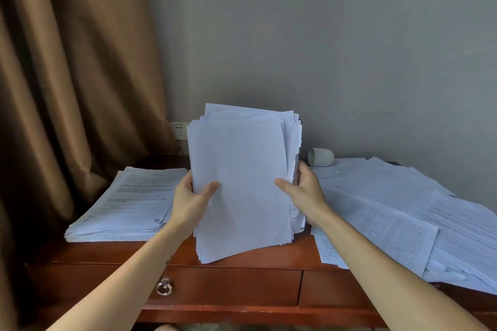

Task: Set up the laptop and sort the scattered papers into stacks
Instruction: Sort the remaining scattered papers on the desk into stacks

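Paper sheaf (242, 169) upright, left hand (188, 197), right hand (305, 192) fingers (282, 185) pinching sides, cup (320, 156) behind

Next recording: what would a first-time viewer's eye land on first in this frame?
A thick bundle of white papers held upright at centre, the left hand and right hand gripping its sides. To its left a neat stack lies on the wooden desk; to its right loose sheets sprawl overlapping. A pale cup lies on its side by the wall.
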